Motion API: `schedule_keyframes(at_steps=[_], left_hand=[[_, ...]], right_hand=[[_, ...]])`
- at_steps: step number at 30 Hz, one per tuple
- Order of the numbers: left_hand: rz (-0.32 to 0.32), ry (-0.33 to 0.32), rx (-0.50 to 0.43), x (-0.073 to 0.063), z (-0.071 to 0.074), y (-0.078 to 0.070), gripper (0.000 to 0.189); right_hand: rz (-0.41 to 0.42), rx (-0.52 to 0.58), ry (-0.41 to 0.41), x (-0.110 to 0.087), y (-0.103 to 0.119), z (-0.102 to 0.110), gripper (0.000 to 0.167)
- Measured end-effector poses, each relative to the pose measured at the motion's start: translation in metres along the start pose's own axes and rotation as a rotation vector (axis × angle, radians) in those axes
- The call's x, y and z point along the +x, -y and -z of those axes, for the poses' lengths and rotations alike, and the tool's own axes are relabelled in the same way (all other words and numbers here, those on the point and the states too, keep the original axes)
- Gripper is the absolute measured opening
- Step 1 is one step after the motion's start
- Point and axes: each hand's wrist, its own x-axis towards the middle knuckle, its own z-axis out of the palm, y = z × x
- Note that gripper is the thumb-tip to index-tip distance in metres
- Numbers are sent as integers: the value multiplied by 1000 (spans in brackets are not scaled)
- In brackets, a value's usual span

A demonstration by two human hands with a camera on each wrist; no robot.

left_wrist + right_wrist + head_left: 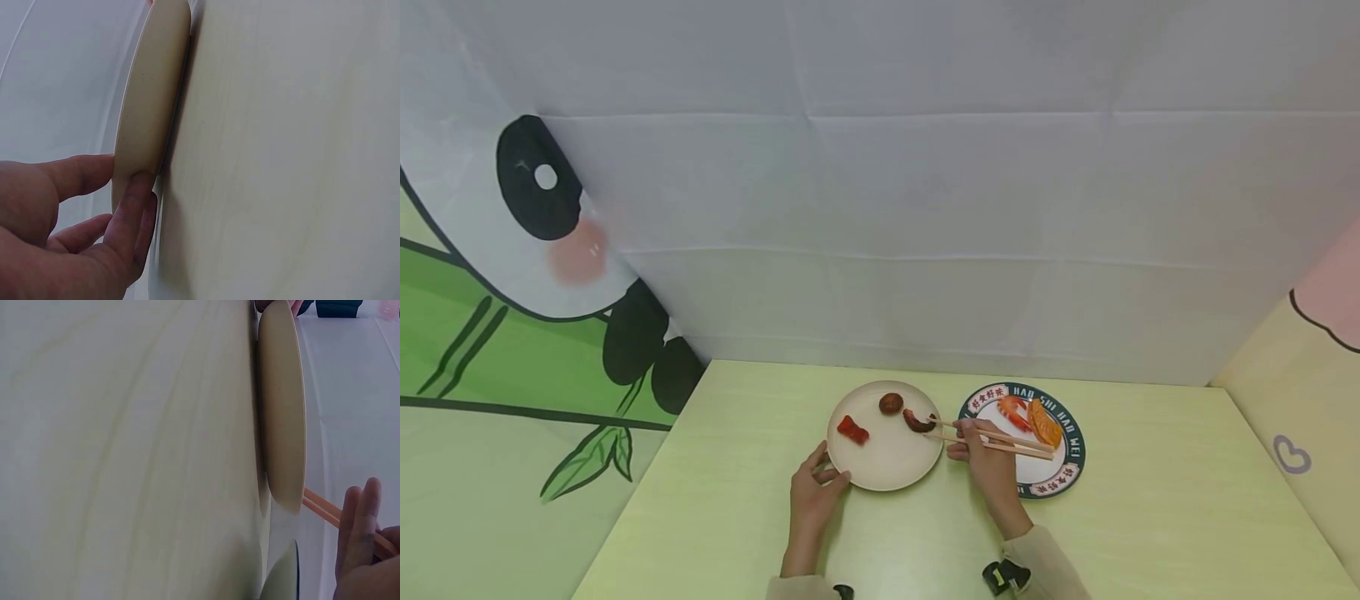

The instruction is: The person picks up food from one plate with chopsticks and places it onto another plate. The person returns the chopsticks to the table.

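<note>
A round cream plate [880,467] lies on the table, seen edge-on in both wrist views. My left hand [815,493] grips its near left rim, thumb and fingers around the edge. On it are a red piece of food [852,430], a round brown piece [891,403] and a dark, curved reddish-brown piece [916,422]. My right hand [991,471] holds a pair of wooden chopsticks [1030,452], whose tips are at the curved piece, over the plate's right side. The right wrist view shows the chopsticks [323,509] reaching past the plate's rim.
Under my right hand lies a second plate [1075,446] with a dark green lettered rim. It bears a shrimp [1015,413] and an orange slab of food [1045,423]. A white cloth wall [925,308] stands behind the pale yellow table [1165,500].
</note>
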Motion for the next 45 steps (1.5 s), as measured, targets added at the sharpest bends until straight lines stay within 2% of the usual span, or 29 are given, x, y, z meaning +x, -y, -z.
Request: schedule_keyframes(at_steps=[14, 22, 34, 45], left_hand=[[-17, -6, 6, 2, -3, 1, 69], [-9, -8, 0, 3, -4, 2, 69], [1, -8, 26, 4, -5, 5, 69], [13, -13, 20, 5, -6, 6, 69]], right_hand=[[-11, -38, 28, 8, -1, -2, 27], [6, -48, 47, 12, -6, -2, 28], [-12, -44, 69, 12, -10, -2, 30], [8, -81, 16, 9, -7, -5, 28]])
